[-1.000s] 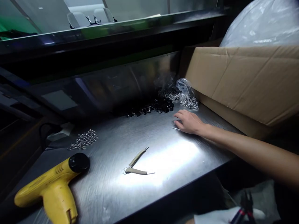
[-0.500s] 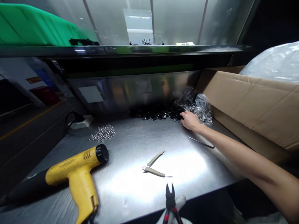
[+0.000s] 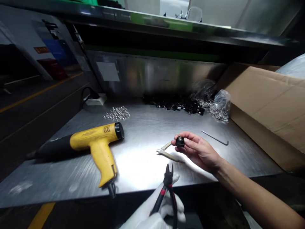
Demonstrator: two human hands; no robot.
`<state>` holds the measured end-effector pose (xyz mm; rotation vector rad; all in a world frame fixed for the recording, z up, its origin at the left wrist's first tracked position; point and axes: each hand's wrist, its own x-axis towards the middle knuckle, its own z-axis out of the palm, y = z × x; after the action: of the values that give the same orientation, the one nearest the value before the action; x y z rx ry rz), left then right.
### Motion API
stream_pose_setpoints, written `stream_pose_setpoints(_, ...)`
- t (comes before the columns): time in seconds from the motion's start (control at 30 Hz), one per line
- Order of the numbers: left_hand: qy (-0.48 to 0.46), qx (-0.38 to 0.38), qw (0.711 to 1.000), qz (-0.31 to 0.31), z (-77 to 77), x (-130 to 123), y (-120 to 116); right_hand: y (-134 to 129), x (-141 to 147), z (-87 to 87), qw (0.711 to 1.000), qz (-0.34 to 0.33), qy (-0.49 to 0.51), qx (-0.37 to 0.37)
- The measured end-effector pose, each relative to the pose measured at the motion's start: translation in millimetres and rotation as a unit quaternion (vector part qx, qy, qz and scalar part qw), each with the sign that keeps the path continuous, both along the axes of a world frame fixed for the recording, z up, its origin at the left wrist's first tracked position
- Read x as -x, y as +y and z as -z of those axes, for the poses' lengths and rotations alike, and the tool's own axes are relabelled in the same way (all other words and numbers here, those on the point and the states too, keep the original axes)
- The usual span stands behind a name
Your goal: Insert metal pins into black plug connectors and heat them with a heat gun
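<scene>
Currently the right hand point(image 3: 197, 151) is raised just above the stainless steel bench point(image 3: 147, 133), palm turned inward. Its thumb and fingertips point(image 3: 175, 139) close narrowly on a small black part point(image 3: 180, 141), pinching it by the sides; the part's top shows a metallic glint. The exact type of part is too small to tell.

The left hand point(image 3: 154, 211), in a white glove, sits at the near bench edge. Its fingers wrap firmly around the red-and-black handles of a pair of side cutters point(image 3: 168, 179), held upright with the jaws shut and pointing away from the person.

Directly below the right hand lies a tan-handled plier point(image 3: 168, 153), handles spread. A bent hex key point(image 3: 214, 137) lies to the right. Farther back are a heap of black parts point(image 3: 173, 104) and a clear plastic bag point(image 3: 221, 105) with silvery pieces spilling out. To the left are scattered metal rings point(image 3: 116, 113) and a yellow heat gun point(image 3: 96, 140), on its side. A cardboard box point(image 3: 264, 108) stands at the right edge of the bench.
</scene>
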<state>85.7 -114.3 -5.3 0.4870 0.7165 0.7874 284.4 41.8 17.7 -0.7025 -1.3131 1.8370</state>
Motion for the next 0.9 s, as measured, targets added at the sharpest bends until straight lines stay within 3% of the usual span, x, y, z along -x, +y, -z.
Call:
stream_pose_setpoints(0.17,0.036,-0.008,0.999,0.035,-3.5,8,-8,-41,27,10.1,0.991,-0.04,0.087,0.098)
stream_pose_setpoints(0.23,0.106,-0.027,0.993,0.033,-6.7,9,-13,-48,30,11.5,0.987,-0.048,0.094,0.119)
stream_pose_setpoints(0.33,0.252,-0.055,0.966,-0.02,-9.2,7,-21,-53,31,11.9,0.986,-0.047,0.091,0.134)
stream_pose_setpoints(0.43,0.327,-0.063,0.939,-0.079,-11.1,2,-27,-56,30,11.7,0.988,-0.039,0.083,0.127)
stream_pose_setpoints(0.6,0.408,-0.093,0.9,-0.125,-19.5,-6,-25,-57,29,14.1,0.993,-0.015,0.068,0.098)
stream_pose_setpoints(0.73,0.52,-0.12,0.839,-0.107,-22.3,-9,-25,-60,28,20.3,0.995,-0.004,0.062,0.079)
stream_pose_setpoints(0.9,0.548,-0.122,0.823,-0.082,-21.4,-13,-27,-62,25,26.5,0.996,0.006,0.063,0.066)
